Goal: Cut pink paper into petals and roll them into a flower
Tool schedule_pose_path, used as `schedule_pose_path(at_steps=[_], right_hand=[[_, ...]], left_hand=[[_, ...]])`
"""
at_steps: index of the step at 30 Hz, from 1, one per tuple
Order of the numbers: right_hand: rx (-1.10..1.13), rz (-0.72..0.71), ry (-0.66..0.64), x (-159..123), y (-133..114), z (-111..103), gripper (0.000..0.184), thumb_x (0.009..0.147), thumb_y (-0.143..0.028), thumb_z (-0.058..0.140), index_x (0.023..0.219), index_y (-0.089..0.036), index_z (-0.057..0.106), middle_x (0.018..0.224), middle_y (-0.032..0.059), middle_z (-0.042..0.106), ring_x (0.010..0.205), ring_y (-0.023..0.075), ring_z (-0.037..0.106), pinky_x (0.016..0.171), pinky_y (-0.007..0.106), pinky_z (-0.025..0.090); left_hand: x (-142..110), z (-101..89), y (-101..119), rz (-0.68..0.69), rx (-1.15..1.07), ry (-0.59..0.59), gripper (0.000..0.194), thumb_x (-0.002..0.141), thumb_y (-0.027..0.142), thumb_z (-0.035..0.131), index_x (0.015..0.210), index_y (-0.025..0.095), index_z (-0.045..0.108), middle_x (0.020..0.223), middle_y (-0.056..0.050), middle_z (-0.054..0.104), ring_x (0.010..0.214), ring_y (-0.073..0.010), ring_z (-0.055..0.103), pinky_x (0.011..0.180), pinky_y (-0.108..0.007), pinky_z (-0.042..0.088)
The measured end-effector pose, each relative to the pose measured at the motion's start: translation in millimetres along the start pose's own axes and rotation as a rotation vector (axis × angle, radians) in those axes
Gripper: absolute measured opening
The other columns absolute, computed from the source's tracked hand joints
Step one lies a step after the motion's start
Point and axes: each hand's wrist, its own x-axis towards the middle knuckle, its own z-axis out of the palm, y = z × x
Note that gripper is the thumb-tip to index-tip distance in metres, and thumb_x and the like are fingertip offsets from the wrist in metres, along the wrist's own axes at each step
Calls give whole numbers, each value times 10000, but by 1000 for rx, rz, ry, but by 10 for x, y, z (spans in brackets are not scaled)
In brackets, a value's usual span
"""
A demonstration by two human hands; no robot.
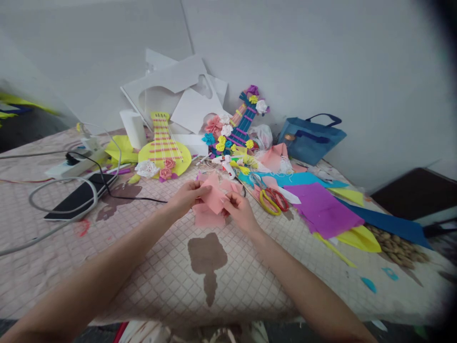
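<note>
A small square of pink paper [214, 196] is stretched between my two hands, just above the table. My left hand [187, 195] pinches its left side between thumb and fingers. At the lower right edge, the fingertips of my right hand [240, 209] are closed on the same piece. More pink paper pieces [209, 218] lie beneath and behind my hands on the tablecloth. To the right are yellow-handled scissors [269, 202] and red-handled scissors [280, 199]. A white glue gun [225, 166] rests just beyond my hands.
A yellow paper guitar [164, 152] and a flower-covered blue one [243, 124] lean at the back. Cables cross a power strip [76, 162] and black tablet-like slab [80, 197] at left. Purple sheets [323, 209], peanut-like nuts [396, 247] and a blue bag [310, 140] are right.
</note>
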Motion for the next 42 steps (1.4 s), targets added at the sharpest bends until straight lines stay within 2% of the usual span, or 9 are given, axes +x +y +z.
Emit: schedule_pose_path(at_steps=[24, 31, 36, 42], right_hand=[[40, 28, -15, 3, 33, -3, 319, 729, -503, 639, 715, -191, 570, 535, -14, 576, 471, 130, 538, 468, 257, 448], [114, 107, -30, 18, -49, -41, 553, 817, -658, 381, 772, -169, 636, 708, 63, 642, 580, 159, 590, 496, 276, 458], [38, 67, -34, 21, -24, -45, 354, 726, -534, 625, 699, -187, 559, 568, -21, 548, 490, 114, 514, 470, 241, 426], [-3, 37, -33, 18, 31, -44, 312, 744, -478, 625, 680, -189, 527, 540, -36, 522, 474, 104, 493, 460, 231, 415]], left_hand=[[34, -45, -19, 16, 33, 11, 309, 627, 367, 745, 706, 126, 569, 696, -22, 605, 645, -115, 562, 653, -258, 464], [38, -49, -34, -24, 50, -1, 319, 627, 361, 753, 754, 120, 587, 744, -40, 626, 684, -129, 585, 650, -256, 468], [18, -29, -37, -23, 81, -19, 333, 634, 376, 747, 766, 116, 586, 740, -44, 618, 666, -123, 575, 619, -248, 464], [2, -6, -33, 28, 152, 49, 341, 619, 408, 740, 710, 140, 550, 645, 6, 565, 586, -102, 531, 585, -241, 438]])
